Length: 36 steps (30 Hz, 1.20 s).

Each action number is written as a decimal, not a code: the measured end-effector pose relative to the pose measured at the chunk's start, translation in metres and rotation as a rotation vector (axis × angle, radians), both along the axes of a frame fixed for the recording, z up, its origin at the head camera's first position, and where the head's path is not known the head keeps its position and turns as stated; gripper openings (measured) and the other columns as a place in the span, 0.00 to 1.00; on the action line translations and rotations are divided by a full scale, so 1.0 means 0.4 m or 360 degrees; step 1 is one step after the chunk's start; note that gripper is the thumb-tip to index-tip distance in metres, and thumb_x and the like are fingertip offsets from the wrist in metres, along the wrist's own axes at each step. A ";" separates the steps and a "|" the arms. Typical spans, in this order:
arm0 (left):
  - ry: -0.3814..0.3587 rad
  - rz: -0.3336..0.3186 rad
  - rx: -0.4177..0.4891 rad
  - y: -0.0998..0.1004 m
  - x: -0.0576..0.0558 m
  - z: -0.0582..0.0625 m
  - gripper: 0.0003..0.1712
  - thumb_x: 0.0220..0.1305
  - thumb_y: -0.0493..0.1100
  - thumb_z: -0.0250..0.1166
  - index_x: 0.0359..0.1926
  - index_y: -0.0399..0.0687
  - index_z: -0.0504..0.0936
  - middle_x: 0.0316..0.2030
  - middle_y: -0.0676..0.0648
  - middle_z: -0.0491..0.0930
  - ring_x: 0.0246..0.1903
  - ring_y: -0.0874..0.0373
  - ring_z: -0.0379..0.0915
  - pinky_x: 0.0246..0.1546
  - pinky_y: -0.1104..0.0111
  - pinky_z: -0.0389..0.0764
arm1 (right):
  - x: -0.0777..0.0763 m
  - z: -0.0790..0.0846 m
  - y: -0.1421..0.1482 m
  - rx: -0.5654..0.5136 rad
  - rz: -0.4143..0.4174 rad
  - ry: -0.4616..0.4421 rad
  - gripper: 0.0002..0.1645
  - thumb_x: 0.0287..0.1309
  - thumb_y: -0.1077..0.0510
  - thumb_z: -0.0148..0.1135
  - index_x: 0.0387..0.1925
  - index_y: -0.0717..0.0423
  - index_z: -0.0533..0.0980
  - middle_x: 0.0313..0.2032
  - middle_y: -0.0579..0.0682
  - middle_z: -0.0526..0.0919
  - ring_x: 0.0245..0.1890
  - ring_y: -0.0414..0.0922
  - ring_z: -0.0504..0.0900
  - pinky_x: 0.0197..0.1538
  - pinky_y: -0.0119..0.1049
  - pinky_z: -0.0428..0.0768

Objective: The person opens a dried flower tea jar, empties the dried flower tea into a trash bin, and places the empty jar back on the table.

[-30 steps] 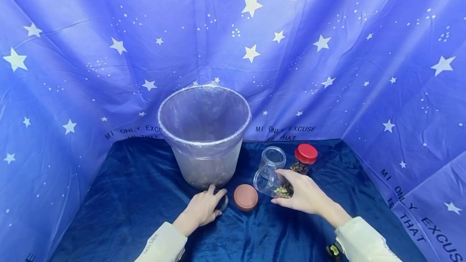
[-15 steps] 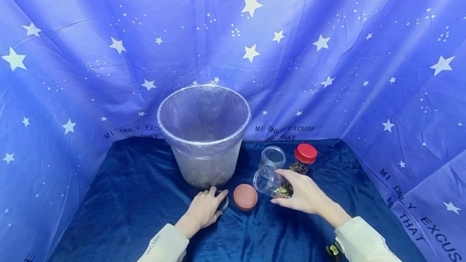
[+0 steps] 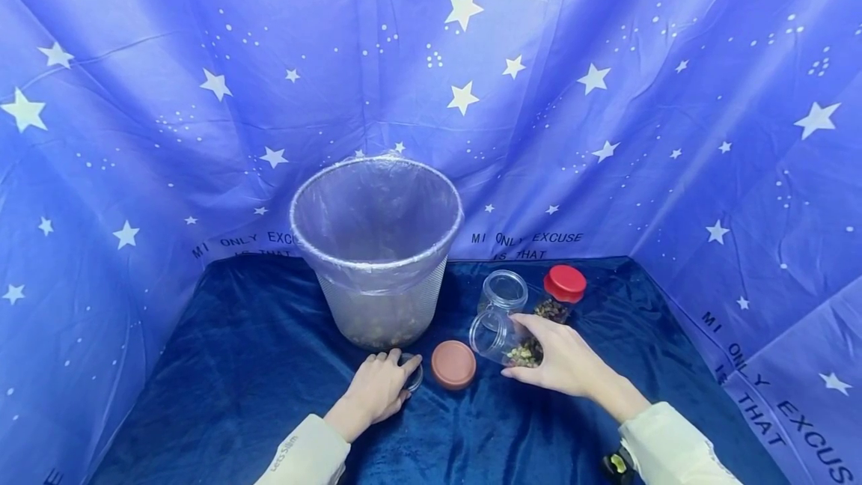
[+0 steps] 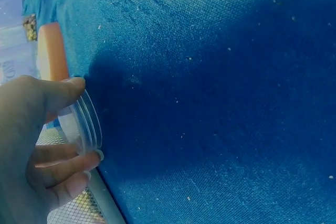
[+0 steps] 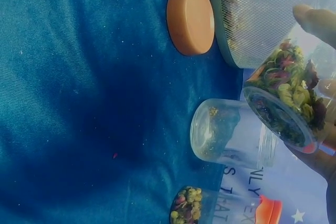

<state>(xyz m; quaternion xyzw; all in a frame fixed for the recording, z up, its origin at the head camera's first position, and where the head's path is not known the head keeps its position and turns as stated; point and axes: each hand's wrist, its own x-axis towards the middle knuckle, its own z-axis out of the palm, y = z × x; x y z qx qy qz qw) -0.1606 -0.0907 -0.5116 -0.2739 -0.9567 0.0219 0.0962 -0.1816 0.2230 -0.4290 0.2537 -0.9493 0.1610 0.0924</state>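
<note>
Over the blue cloth (image 3: pixel 256 388), I record a clear jar (image 3: pixel 506 341) tilted, mouth toward the mesh bin (image 3: pixel 390 309), with yellow-green and dark red dried pieces at its base. An upright jar (image 3: pixel 505 290) and a red-lidded jar (image 3: pixel 563 287) stand behind; an orange-brown lid (image 3: pixel 453 365) lies between the hands. The right hand (image 3: pixel 569 359) grips the tilted jar between thumb and fingers; the left hand (image 3: pixel 376 389) pinches a clear lid (image 4: pixel 86 121) beside the bin.

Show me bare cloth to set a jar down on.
The blue cloth left of the bin looks bare; so, bar tiny specks, does the patch between the orange lid, left sleeve and right sleeve. Crowded: right of the bin: upright jar, red-capped jar and tilted jar in the right hand.
</note>
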 end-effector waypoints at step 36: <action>-0.0335 0.0006 0.0080 -0.006 -0.014 0.004 0.33 0.53 0.50 0.73 0.61 0.58 0.74 0.50 0.42 0.75 0.44 0.46 0.76 0.37 0.59 0.82 | -0.008 -0.003 -0.011 0.0003 0.0023 -0.0031 0.47 0.38 0.31 0.75 0.57 0.52 0.76 0.46 0.46 0.85 0.42 0.41 0.84 0.45 0.43 0.83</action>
